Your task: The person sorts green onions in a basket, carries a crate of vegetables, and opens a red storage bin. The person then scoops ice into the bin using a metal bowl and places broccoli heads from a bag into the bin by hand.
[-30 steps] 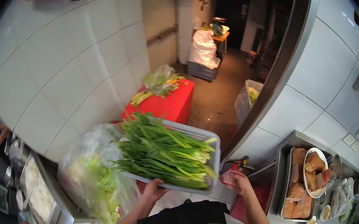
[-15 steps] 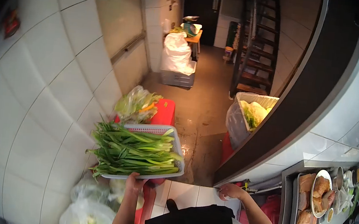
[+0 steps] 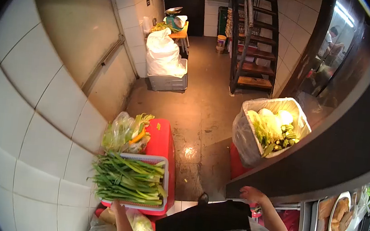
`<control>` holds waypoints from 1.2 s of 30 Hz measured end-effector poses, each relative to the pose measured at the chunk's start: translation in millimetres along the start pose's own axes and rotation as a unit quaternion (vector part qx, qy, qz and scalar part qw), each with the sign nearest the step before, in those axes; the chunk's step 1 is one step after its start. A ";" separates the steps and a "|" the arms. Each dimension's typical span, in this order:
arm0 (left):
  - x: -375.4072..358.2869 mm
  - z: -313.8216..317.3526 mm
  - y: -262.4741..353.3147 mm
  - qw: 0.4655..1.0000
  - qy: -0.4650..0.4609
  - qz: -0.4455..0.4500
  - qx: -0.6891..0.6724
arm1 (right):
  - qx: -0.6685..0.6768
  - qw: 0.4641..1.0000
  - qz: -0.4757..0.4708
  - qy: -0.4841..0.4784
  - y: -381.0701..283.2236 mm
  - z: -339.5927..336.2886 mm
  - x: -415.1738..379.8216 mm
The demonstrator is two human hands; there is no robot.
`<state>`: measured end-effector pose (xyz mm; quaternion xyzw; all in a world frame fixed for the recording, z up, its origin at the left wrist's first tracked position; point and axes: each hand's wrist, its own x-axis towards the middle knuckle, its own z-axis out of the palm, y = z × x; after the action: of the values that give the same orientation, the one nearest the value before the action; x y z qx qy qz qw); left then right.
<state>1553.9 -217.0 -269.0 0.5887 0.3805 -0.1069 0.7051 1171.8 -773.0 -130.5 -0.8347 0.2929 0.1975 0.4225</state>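
A white plastic basket (image 3: 167, 177) full of long green scallion-like vegetables (image 3: 131, 179) rests on a red box (image 3: 164, 136) by the left wall. At the basket's near rim, my left hand (image 3: 116, 208) appears closed on the edge, though its fingertips are largely hidden. My right hand (image 3: 252, 194) is out to the right, near the end of the dark partition. Its fingers are loosely bent and apart, and I see nothing in them. Behind the basket lies a clear bag of leafy vegetables (image 3: 120, 131).
A lined crate (image 3: 305, 117) of cabbages and green vegetables stands to the right, beside the dark partition (image 3: 287, 171). Farther off are a white sack (image 3: 162, 52) on a grey crate, a scale and a staircase (image 3: 256, 55). Food trays (image 3: 318, 219) lie at lower right; a person shows behind glass.
My view has moved forward and turned slightly right. The basket has shifted leftward over the red box, with my left hand staying at its near rim. More of the right-hand crate shows.
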 end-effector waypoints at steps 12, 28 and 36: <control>-57.9 219.7 73.6 0.906 0.028 0.394 0.154 | -0.014 0.985 -0.162 0.058 -147.7 -111.4 203.0; -77.6 481.2 19.8 0.551 -0.080 0.372 0.743 | -0.079 0.766 0.377 0.514 0.7 -230.4 165.0; -55.4 354.9 -22.2 0.829 0.303 0.036 0.469 | -0.260 0.827 0.287 0.408 51.9 -320.0 325.2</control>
<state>1648.3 -563.3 -242.8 0.8648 0.4575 -0.0629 0.1971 1408.1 -1165.0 -168.0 -0.7966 0.6026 0.0205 -0.0437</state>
